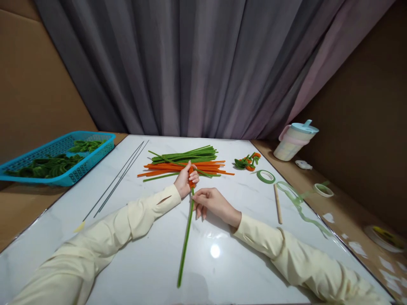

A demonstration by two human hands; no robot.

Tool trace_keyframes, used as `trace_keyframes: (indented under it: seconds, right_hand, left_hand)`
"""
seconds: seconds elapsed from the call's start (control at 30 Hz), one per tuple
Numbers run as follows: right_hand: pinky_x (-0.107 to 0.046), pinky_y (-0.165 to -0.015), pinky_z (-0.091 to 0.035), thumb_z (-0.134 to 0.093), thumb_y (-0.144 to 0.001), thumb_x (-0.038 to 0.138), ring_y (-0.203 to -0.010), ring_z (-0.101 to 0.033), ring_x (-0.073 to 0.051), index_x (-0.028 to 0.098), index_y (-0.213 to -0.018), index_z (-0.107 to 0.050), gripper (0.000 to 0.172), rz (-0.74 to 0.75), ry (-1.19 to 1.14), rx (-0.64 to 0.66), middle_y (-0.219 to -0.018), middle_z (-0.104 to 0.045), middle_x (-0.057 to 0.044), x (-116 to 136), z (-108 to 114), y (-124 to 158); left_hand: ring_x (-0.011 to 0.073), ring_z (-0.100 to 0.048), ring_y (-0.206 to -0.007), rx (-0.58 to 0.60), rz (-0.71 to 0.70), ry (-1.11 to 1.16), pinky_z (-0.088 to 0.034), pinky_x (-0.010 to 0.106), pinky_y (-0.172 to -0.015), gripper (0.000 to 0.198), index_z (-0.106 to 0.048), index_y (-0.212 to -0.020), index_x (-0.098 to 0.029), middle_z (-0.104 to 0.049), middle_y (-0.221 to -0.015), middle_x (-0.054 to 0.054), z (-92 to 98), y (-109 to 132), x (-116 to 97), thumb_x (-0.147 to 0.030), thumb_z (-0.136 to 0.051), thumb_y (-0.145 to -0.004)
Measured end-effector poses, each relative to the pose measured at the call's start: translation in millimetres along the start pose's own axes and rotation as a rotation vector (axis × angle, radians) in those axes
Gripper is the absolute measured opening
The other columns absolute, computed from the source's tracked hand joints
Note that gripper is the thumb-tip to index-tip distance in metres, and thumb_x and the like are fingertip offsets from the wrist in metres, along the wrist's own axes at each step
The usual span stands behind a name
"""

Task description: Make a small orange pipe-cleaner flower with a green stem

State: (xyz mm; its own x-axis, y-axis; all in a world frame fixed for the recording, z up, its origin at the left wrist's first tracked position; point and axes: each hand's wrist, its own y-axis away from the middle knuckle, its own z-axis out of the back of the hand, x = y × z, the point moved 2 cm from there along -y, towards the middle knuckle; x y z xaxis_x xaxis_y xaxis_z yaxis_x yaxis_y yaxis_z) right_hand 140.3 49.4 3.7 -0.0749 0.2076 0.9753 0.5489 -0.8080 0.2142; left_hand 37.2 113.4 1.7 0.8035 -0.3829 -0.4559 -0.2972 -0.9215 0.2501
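My left hand (187,180) is closed around a small orange pipe-cleaner piece (191,177) above the middle of the table. From its lower end a long green pipe cleaner (185,245) runs down towards me. Just below the orange piece, my right hand (211,202) pinches that green pipe cleaner between thumb and finger. Behind my left hand lie a bundle of orange pipe cleaners (165,168) and a bundle of green pipe cleaners (190,153). Part of the orange piece is hidden by my left fingers.
At left stand a blue basket (92,165) with green leaf shapes and several thin wires (119,176). Finished-looking orange and green pieces (249,162), a green tape roll (266,176), a wooden stick (277,203) and loose tape (295,199) lie right. A lidded cup (294,142) stands beyond.
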Motion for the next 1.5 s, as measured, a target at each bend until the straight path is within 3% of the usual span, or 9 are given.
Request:
trace_keyframes:
  seconds: [0.3,0.53,0.6,0.7,0.87,1.03,1.27,1.4,1.5]
  right_hand:
    - [-0.018,-0.033,-0.041,-0.063,-0.069,0.047,-0.036,-0.054,-0.01,0.013,-0.063,-0.051,0.036,0.043,0.016,-0.037,-0.045,-0.057,0.001,-2.8,1.0,-1.5]
    - [-0.019,-0.033,-0.04,-0.054,-0.077,0.045,-0.036,-0.052,-0.011,0.015,-0.077,-0.049,0.03,0.097,0.089,-0.07,-0.047,-0.054,0.004,-3.7,0.4,0.6]
    - [-0.019,-0.034,-0.039,-0.048,-0.082,0.038,-0.035,-0.05,-0.01,0.016,-0.09,-0.048,0.023,0.186,0.189,-0.142,-0.048,-0.051,0.007,-2.4,1.2,5.2]
    - [-0.019,-0.045,-0.041,-0.042,-0.084,0.024,-0.043,-0.048,-0.007,0.018,-0.108,-0.046,0.025,0.436,0.459,-0.207,-0.059,-0.055,0.005,2.6,1.5,15.0]
    - [-0.021,-0.056,-0.04,-0.039,-0.082,0.013,-0.072,-0.055,-0.012,0.018,-0.112,-0.05,0.033,0.859,1.056,-0.035,-0.089,-0.061,-0.005,5.8,-7.3,29.1]
    - [-0.023,-0.053,-0.034,-0.04,-0.089,0.016,-0.072,-0.052,-0.012,0.018,-0.103,-0.056,0.021,1.078,1.445,0.013,-0.087,-0.061,-0.004,3.3,-16.1,35.2]
    - [-0.024,-0.054,-0.036,-0.04,-0.09,0.014,-0.067,-0.052,-0.012,0.012,-0.097,-0.058,0.02,1.196,1.406,-0.063,-0.074,-0.062,-0.004,4.6,-13.0,32.4]
    - [-0.026,-0.056,-0.041,-0.038,-0.087,0.01,-0.068,-0.056,-0.014,0.013,-0.1,-0.058,0.024,1.248,1.333,-0.001,-0.08,-0.064,-0.007,3.8,-11.5,35.4]
    - [-0.027,-0.063,-0.046,-0.038,-0.082,0.01,-0.075,-0.06,-0.016,0.016,-0.107,-0.054,0.03,1.142,1.12,0.06,-0.088,-0.066,-0.008,3.5,-11.2,37.1]
  left_hand:
    - [0.0016,-0.023,-0.028,0.004,0.003,0.019,-0.018,0.013,-0.03,0.04,-0.047,-0.065,-0.013,-0.024,-0.041,-0.01,-0.9,2.0,4.4,-0.046,-0.046,-0.087]
    - [0.0018,-0.023,-0.027,-0.043,-0.008,0.053,-0.017,0.013,-0.029,0.044,-0.046,-0.063,-0.013,-0.023,-0.04,-0.009,-1.8,1.3,0.1,-0.041,-0.033,-0.094]
    - [0.002,-0.023,-0.026,-0.063,-0.01,0.071,-0.018,0.013,-0.029,0.044,-0.045,-0.062,-0.013,-0.023,-0.04,-0.009,-1.5,0.6,-3.1,-0.04,-0.031,-0.094]
    - [0.0021,-0.023,-0.026,-0.091,-0.019,0.101,-0.018,0.013,-0.029,0.043,-0.043,-0.062,-0.013,-0.022,-0.04,-0.009,-1.2,-0.5,-8.5,-0.037,-0.03,-0.095]
    - [0.0025,-0.024,-0.027,-0.107,-0.028,0.145,-0.019,0.013,-0.029,0.042,-0.043,-0.062,-0.013,-0.02,-0.04,-0.01,-3.3,-0.4,-15.5,-0.035,-0.03,-0.096]
    - [0.0025,-0.022,-0.026,-0.11,-0.029,0.168,-0.017,0.013,-0.028,0.042,-0.042,-0.061,-0.013,-0.019,-0.04,-0.01,-6.8,1.7,-19.4,-0.034,-0.03,-0.096]
    - [0.003,-0.022,-0.027,-0.108,-0.029,0.175,-0.017,0.014,-0.028,0.041,-0.043,-0.062,-0.014,-0.02,-0.041,-0.009,-5.6,1.2,-16.8,-0.034,-0.032,-0.095]
    - [0.0026,-0.021,-0.027,-0.112,-0.033,0.172,-0.016,0.014,-0.027,0.042,-0.043,-0.062,-0.014,-0.019,-0.042,-0.009,-5.0,0.5,-17.9,-0.037,-0.032,-0.095]
    - [0.002,-0.021,-0.026,-0.11,-0.048,0.172,-0.013,0.013,-0.027,0.041,-0.043,-0.062,-0.014,-0.02,-0.042,-0.009,-5.5,0.7,-21.8,-0.037,-0.034,-0.094]
